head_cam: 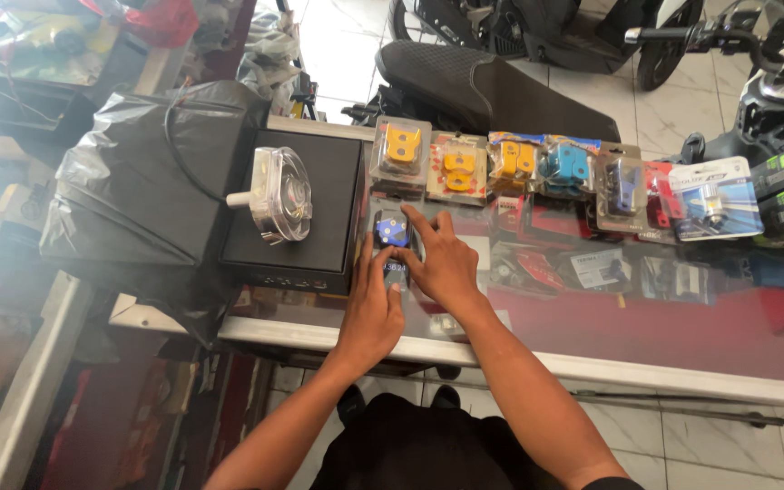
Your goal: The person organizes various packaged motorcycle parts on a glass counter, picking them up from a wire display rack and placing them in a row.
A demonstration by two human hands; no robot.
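Both my hands rest on a small clear blister pack holding a blue part point(392, 238), which lies flat on the glass counter top point(646, 318). My left hand point(370, 313) presses its near end with the fingertips. My right hand point(440, 263) covers its right side, index finger stretched along the pack's top edge. Just beyond it lies a row of similar packs: two with yellow parts point(401, 152) point(457, 169), then yellow-and-blue, blue and red ones point(563, 166).
A black flat box point(306, 218) with a clear plastic lamp housing point(276, 194) on it sits left of the pack, beside a black plastic-wrapped bundle point(147, 191). A motorcycle seat point(483, 86) stands behind the counter. More packaged parts show under the glass.
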